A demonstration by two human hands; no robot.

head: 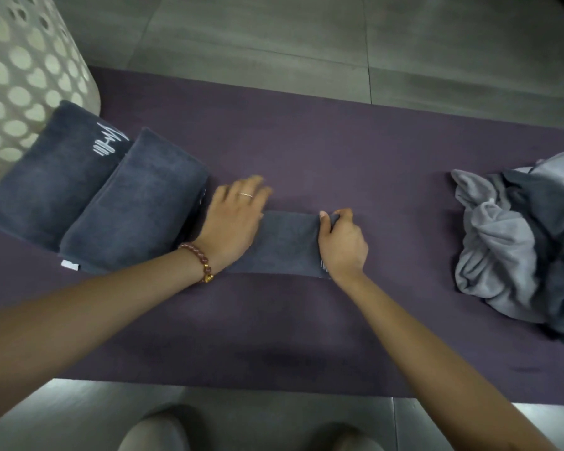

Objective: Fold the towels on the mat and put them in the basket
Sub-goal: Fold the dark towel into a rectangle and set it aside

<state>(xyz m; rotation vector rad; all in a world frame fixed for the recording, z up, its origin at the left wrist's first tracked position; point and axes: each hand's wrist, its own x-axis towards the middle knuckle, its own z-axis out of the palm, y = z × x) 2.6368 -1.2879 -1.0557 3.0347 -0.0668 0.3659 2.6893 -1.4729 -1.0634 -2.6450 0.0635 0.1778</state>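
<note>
presently noted: narrow dark grey terry towel (pixel 287 244) flat on purple mat (pixel 339 148), long axis left to right. left hand (pixel 236 219) flat, fingers straight, pressing its left end; right hand (pixel 341 242) pinching its right end. perforated cream basket (pixel 23 76) far left, nearer left hand.

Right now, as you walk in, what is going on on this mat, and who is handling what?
A person is folding a small dark towel in the middle of the purple mat. The left hand lies flat on its left end, while the right hand pinches its right edge. Two folded towels lie at the left beside the perforated basket, not yet in it. A crumpled pile of grey towels waits at the right.
</note>
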